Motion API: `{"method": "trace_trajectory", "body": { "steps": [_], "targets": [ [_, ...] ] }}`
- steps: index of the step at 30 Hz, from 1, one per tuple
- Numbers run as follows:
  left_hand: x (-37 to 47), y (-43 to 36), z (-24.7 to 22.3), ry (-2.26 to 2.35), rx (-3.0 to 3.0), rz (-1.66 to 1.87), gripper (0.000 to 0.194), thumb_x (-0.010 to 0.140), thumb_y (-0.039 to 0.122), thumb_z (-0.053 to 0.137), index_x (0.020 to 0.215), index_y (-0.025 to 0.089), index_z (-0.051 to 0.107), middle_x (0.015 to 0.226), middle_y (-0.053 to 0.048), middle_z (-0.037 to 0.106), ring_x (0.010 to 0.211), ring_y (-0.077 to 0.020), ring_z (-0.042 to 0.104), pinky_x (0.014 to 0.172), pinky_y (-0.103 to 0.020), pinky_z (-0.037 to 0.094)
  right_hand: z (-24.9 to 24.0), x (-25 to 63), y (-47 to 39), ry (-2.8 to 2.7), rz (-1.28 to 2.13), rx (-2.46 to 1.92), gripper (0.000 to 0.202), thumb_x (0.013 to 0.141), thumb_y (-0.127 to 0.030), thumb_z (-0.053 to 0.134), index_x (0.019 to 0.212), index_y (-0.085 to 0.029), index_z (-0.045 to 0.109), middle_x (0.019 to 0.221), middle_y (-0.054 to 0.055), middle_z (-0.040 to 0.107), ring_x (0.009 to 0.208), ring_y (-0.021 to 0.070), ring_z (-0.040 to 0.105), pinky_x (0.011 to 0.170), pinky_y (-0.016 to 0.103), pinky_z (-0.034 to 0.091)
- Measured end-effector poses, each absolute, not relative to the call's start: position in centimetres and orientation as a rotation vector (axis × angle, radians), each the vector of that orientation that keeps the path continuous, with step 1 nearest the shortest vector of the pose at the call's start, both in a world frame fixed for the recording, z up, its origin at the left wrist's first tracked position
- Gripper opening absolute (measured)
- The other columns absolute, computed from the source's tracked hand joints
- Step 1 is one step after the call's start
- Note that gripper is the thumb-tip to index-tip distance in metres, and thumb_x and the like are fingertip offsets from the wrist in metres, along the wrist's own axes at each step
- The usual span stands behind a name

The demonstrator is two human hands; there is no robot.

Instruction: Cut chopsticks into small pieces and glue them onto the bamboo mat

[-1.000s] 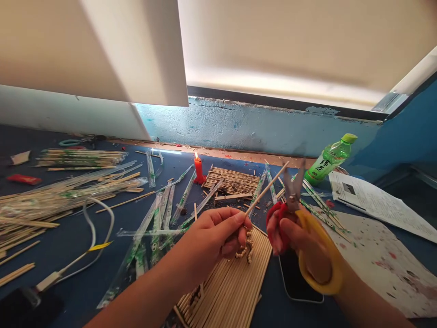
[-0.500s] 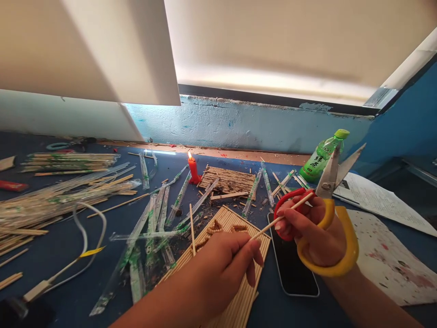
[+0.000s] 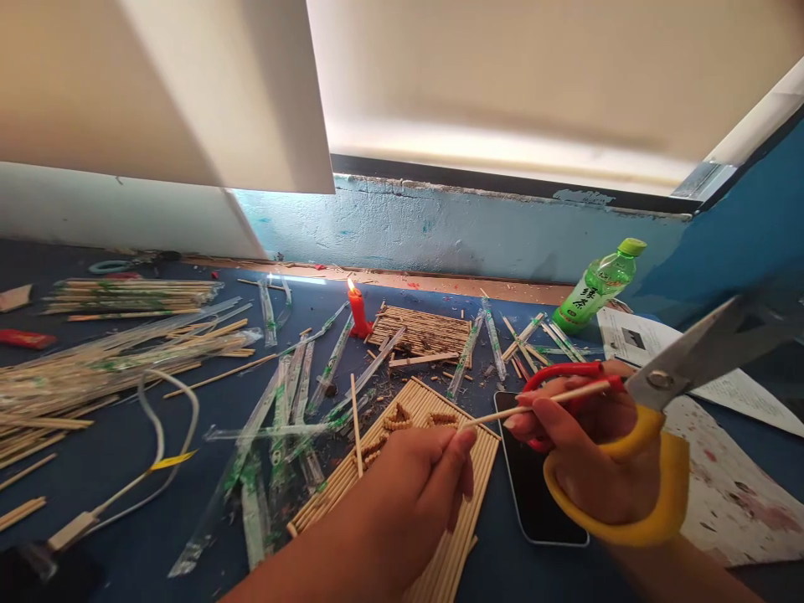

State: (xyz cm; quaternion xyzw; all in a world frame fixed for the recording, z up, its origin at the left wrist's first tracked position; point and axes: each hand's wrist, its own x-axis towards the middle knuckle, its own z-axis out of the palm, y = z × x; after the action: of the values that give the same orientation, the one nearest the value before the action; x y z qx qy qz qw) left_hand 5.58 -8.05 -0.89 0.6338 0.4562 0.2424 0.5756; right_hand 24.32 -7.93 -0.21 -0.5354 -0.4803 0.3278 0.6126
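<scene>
A thin bamboo chopstick (image 3: 499, 416) stretches between my hands. Its near end is pinched in the thumb and fingers of my left hand (image 3: 408, 494), above a panel of chopsticks laid side by side (image 3: 474, 486). Toward the other end, the fingers of my right hand (image 3: 584, 444) grip it. Scissors (image 3: 682, 356) with red and yellow handles hang around that same hand, blades apart and pointing up to the right. Small pieces in angular outlines (image 3: 397, 416) rest on the panel, partly hidden by my left hand. Beneath my right hand lies a black phone (image 3: 543, 498).
A lit red candle (image 3: 358, 314) stands behind the panel, beside a smaller scorched stick panel (image 3: 427, 331). Clear chopstick wrappers (image 3: 276, 419) and bundled chopsticks (image 3: 131, 295) cover the left. A green tea bottle (image 3: 596, 285), printed paper (image 3: 741, 381) and a white cable (image 3: 192, 419) are also there.
My right hand has moved right and slightly down, and the scissors have swung to point more to the right. The chopstick now lies flatter, still between both hands.
</scene>
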Motion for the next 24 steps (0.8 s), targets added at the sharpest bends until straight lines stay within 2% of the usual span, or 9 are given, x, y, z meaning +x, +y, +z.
{"method": "trace_trajectory", "body": {
  "steps": [3, 6, 9, 11, 15, 18, 24],
  "targets": [
    [5.5, -7.5, -1.2, 1.035, 1.325, 0.654, 0.054, 0.101, 0.056, 0.038, 0.071, 0.018, 0.06, 0.054, 0.002, 0.051, 0.055, -0.0128, 0.046, 0.058, -0.026, 0.035, 0.3, 24.2, -8.4, -1.089, 0.712, -1.18, 0.028, 0.076, -0.031, 0.083, 0.088, -0.027, 0.059, 0.068, -0.001, 0.074, 0.054, 0.0194, 0.072, 0.054, 0.03, 0.063],
    [5.3, -6.8, -1.0, 0.889, 1.043, 0.614, 0.051, 0.099, 0.055, 0.042, 0.08, 0.015, 0.068, 0.052, 0.001, 0.053, 0.047, -0.0101, 0.037, 0.049, -0.024, 0.026, 0.9, 24.9, -7.6, -1.067, 0.797, -1.189, 0.021, 0.075, -0.037, 0.083, 0.079, -0.024, 0.067, 0.061, 0.002, 0.072, 0.05, 0.0187, 0.07, 0.043, 0.025, 0.058],
    [5.1, -6.4, -0.6, 0.717, 0.844, 0.544, 0.05, 0.096, 0.051, 0.044, 0.088, 0.011, 0.073, 0.052, -0.001, 0.054, 0.043, -0.0087, 0.03, 0.045, -0.024, 0.02, 1.1, 25.6, -6.3, -1.075, 1.002, -1.158, 0.028, 0.07, -0.042, 0.085, 0.069, -0.02, 0.069, 0.054, 0.003, 0.07, 0.043, 0.0175, 0.066, 0.035, 0.022, 0.051],
    [4.9, -6.4, -0.4, 0.646, 0.792, 0.489, 0.051, 0.095, 0.049, 0.045, 0.089, 0.009, 0.075, 0.051, -0.001, 0.053, 0.042, -0.0085, 0.03, 0.044, -0.024, 0.02, 1.0, 25.6, -5.9, -1.099, 1.157, -1.145, 0.031, 0.069, -0.043, 0.086, 0.068, -0.018, 0.068, 0.053, 0.004, 0.07, 0.042, 0.0174, 0.066, 0.036, 0.022, 0.052],
    [4.6, -6.5, -0.1, 0.59, 0.757, 0.386, 0.052, 0.095, 0.047, 0.044, 0.085, 0.008, 0.077, 0.048, -0.002, 0.05, 0.041, -0.0094, 0.037, 0.042, -0.024, 0.022, 0.3, 24.9, -6.2, -1.093, 1.345, -1.148, 0.029, 0.073, -0.041, 0.084, 0.074, -0.016, 0.069, 0.058, 0.005, 0.073, 0.048, 0.0174, 0.07, 0.043, 0.022, 0.055],
    [4.4, -6.7, 0.1, 0.556, 0.76, 0.358, 0.054, 0.097, 0.046, 0.042, 0.086, 0.008, 0.078, 0.047, -0.002, 0.05, 0.041, -0.0101, 0.038, 0.042, -0.024, 0.022, 0.1, 24.7, -6.5, -1.089, 1.351, -1.163, 0.029, 0.076, -0.041, 0.082, 0.077, -0.016, 0.068, 0.059, 0.005, 0.074, 0.048, 0.0182, 0.07, 0.041, 0.022, 0.053],
    [4.5, -6.7, 0.3, 0.508, 0.766, 0.333, 0.053, 0.096, 0.048, 0.045, 0.087, 0.009, 0.079, 0.047, -0.001, 0.048, 0.042, -0.0106, 0.039, 0.043, -0.026, 0.02, 0.3, 24.8, -6.1, -1.11, 1.351, -1.163, 0.033, 0.072, -0.045, 0.084, 0.074, -0.016, 0.067, 0.055, 0.005, 0.071, 0.045, 0.0179, 0.068, 0.042, 0.024, 0.056]
  ]
}}
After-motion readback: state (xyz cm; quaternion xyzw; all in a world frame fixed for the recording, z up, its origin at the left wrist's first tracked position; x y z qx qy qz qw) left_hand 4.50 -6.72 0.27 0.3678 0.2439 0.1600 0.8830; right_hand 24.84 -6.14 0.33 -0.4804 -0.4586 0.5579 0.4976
